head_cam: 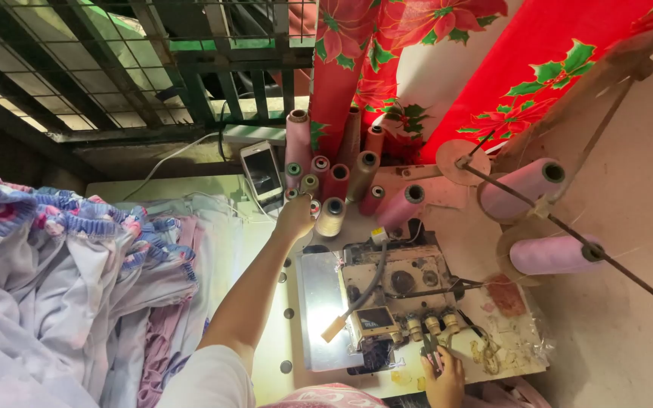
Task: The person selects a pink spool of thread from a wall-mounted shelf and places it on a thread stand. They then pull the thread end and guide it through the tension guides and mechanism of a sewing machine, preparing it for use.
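My left hand [295,217] reaches out from a white sleeve to a cluster of thread cones [332,185] in pink, red, beige and green. Its curled fingers rest against a small cone [314,205] at the cluster's near edge, and the grip itself is hidden. My right hand [443,378] is at the front of a beige overlock sewing machine [394,291], pinching a small metal tool [428,349] close to the machine's knobs.
A phone [261,171] on a white cable leans behind the cones. Two large lilac thread cones [527,185] sit on a metal stand at the right. Piled lilac and blue floral fabric [62,287] fills the left. Red floral cloth [387,53] hangs behind.
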